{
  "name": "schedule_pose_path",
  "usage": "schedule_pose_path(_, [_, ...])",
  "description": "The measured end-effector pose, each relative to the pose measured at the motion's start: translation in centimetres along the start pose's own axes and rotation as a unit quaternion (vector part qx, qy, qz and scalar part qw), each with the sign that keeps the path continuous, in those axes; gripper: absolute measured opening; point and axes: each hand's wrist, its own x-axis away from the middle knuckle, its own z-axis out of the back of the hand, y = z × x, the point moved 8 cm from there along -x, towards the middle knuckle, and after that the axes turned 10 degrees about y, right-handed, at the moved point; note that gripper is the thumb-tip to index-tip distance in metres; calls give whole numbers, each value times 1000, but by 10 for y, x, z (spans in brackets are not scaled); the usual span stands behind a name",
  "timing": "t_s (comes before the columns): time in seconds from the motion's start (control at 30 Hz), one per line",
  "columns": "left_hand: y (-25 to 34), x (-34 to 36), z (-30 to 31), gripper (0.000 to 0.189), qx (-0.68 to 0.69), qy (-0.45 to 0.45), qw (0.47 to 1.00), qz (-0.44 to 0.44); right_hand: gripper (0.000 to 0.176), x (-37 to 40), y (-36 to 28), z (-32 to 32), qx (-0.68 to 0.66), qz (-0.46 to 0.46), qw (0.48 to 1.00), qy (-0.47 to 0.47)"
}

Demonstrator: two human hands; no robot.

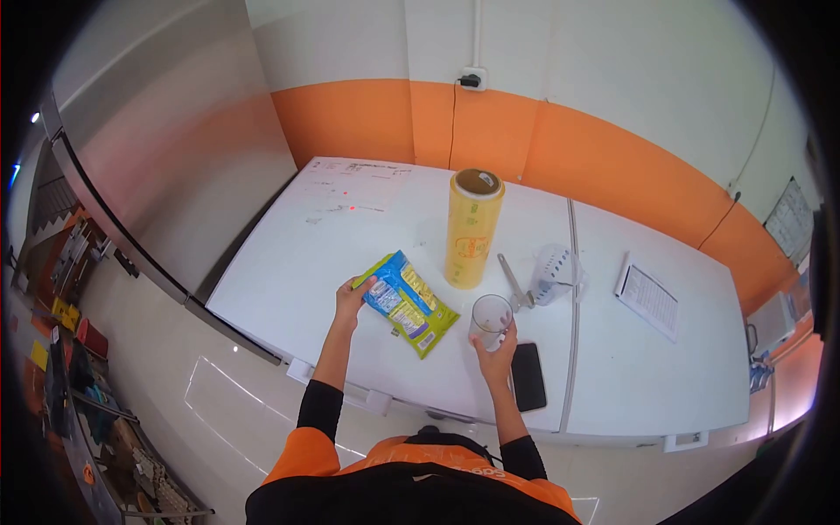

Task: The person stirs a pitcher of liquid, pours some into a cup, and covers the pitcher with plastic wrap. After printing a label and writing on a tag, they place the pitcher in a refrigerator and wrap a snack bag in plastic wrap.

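Observation:
In my left hand (350,297) is the upper left corner of a green and blue plastic packet (409,306), its printed back with a barcode facing up. My right hand (495,348) is wrapped round a clear drinking glass (492,313), which stands upright near the front of the white table. Just behind the packet and the glass rises a tall yellow roll of film (473,232) on its end. A black phone (528,378) lies flat to the right of my right hand.
Right of the roll are a metal utensil (514,278) and a clear plastic measuring cup (555,273). Papers (647,299) lie further right on the white table (350,236). A large steel cabinet (175,114) borders the table's left side. An orange and white wall stands behind.

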Motion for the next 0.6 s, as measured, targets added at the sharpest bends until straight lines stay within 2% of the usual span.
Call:
schedule_pose_path(0.1, [50, 16, -10, 18, -75, -29, 993, -84, 85, -9, 13, -3, -14, 1, 1000, -12])
schedule_pose_path(0.2, [83, 25, -11, 14, -120, -73, 981, -137, 78, 10, 61, -1, 177, -98, 975, -91])
schedule_pose_path(0.23, [90, 27, -8, 14, -135, -79, 977, -148, 77, 16, 69, -21, 144, -163, 947, -237])
schedule_pose_path(0.27, [95, 29, -2, 13, -151, -86, 973, -155, 76, 33, 73, -32, 109, -225, 892, -378])
schedule_pose_path(0.3, [99, 28, 5, 12, -162, -91, 970, -154, 74, 57, 63, -40, 72, -283, 810, -508])
schedule_pose_path(0.4, [105, 24, 25, 11, -176, -110, 968, -144, 74, 51, -40, -72, -34, -131, 864, -486])
schedule_pose_path(0.47, [111, 18, 36, 10, -170, -130, 966, -144, 79, 41, -72, -107, -83, -33, 914, -395])
schedule_pose_path(0.53, [117, 11, 48, 10, -176, -155, 962, -138, 85, 35, -96, -145, -120, 61, 943, -303])
schedule_pose_path(0.6, [122, 2, 58, 9, -185, -182, 958, -125, 90, 35, -113, -178, -89, 83, 952, -279])
